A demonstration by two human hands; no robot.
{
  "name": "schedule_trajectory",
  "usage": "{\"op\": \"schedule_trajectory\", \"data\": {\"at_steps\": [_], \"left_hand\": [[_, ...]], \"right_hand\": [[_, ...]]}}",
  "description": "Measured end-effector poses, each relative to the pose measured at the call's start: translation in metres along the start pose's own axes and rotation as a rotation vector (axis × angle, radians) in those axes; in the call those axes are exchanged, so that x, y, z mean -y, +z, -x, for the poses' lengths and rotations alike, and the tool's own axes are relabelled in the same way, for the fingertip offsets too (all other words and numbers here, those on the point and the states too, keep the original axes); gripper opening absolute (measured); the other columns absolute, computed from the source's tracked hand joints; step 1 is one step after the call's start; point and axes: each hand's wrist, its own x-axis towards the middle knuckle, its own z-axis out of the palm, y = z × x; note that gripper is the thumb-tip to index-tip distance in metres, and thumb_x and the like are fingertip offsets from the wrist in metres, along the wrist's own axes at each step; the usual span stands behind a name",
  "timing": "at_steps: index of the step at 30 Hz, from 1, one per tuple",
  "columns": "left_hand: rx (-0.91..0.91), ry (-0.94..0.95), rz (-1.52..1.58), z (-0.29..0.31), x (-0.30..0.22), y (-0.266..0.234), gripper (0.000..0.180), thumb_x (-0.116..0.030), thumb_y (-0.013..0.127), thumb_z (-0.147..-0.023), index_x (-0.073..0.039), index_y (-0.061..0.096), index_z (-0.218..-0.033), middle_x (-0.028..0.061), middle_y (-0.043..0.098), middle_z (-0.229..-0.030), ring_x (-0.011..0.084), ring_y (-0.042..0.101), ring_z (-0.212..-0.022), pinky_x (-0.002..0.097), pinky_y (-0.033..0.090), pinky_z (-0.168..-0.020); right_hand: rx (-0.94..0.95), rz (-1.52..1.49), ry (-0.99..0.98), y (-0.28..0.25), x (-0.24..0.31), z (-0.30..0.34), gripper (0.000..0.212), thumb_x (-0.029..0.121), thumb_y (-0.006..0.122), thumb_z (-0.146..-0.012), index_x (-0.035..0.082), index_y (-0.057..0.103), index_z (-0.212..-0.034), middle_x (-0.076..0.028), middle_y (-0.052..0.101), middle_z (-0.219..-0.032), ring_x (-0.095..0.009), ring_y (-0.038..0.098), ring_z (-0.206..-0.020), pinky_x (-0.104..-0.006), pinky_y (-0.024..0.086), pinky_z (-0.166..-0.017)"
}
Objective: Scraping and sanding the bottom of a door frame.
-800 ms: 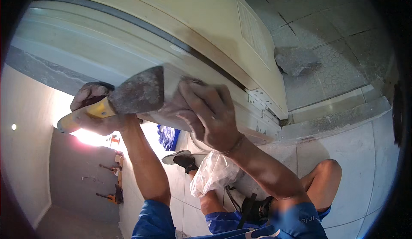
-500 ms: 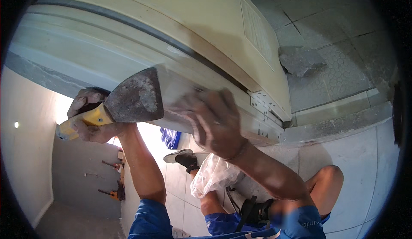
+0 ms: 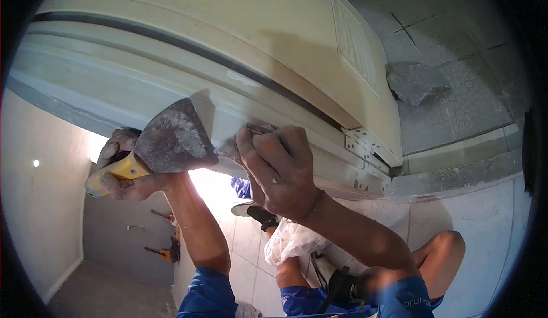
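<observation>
Scraper (image 3: 174,138) and small grey piece (image 3: 229,148): I count one of each on my remote feed, plus one left hand (image 3: 147,185), one right hand (image 3: 282,175), one stone chunk (image 3: 419,84), one clear plastic bag (image 3: 294,241) and one cream door (image 3: 228,32) beside its pale frame (image 3: 165,78). On my view, the left hand has its fingers curled around the scraper's handle. The right hand has bent fingers drawn close together, pinching the grey piece at the front of the frame; I cannot tell how hard it presses. I find the scraper in front of the frame, left of the right hand, its blade's lower right corner just beside the grey piece. The blade is broad and fan-shaped, dark grey with paler patches; the handle is yellow, slanting down to the left. Fingers hide much of the grey piece, so I cannot make out its full shape.
</observation>
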Motion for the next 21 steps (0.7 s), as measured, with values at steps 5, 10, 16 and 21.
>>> {"op": "schedule_trajectory", "data": {"at_steps": [5,10,16,21], "left_hand": [[-0.007,0.020,-0.016,-0.008,-0.005,-0.004,0.034,-0.037,0.048,-0.080,-0.004,0.055,-0.077,0.0063,0.049,-0.064,0.0162,0.051,-0.059,0.0274,0.042,-0.055],[-0.048,-0.123,0.162,-0.012,-0.006,-0.007,0.035,-0.039,0.046,-0.082,-0.005,0.056,-0.077,0.0067,0.048,-0.063,0.0184,0.050,-0.060,0.0288,0.041,-0.056],[0.134,-0.130,0.119,-0.033,0.001,-0.030,0.045,-0.046,0.042,-0.085,-0.004,0.057,-0.078,0.0077,0.048,-0.060,0.0204,0.048,-0.059,0.0301,0.040,-0.053],[0.104,-0.075,0.065,-0.021,0.003,-0.015,0.045,-0.047,0.044,-0.083,-0.005,0.056,-0.078,0.0089,0.049,-0.058,0.0187,0.047,-0.055,0.0281,0.040,-0.050]], "right_hand": [[-0.026,-0.029,0.020,-0.014,-0.006,0.040,0.040,0.003,0.065,-0.072,-0.002,0.061,-0.112,-0.006,0.057,-0.091,-0.023,0.049,-0.078,-0.0342,0.043,-0.072],[-0.031,0.037,0.011,-0.002,0.008,0.001,0.041,0.006,0.064,-0.071,-0.001,0.062,-0.111,-0.006,0.058,-0.098,-0.023,0.050,-0.080,-0.0347,0.043,-0.072],[-0.046,0.127,-0.005,0.004,0.004,0.012,0.039,0.012,0.061,-0.074,0.000,0.060,-0.111,-0.006,0.057,-0.096,-0.022,0.048,-0.075,-0.0352,0.043,-0.069],[-0.150,0.048,0.107,-0.001,0.004,0.020,0.034,0.003,0.070,-0.072,-0.002,0.063,-0.105,-0.007,0.057,-0.088,-0.023,0.049,-0.069,-0.0344,0.043,-0.063]]}}
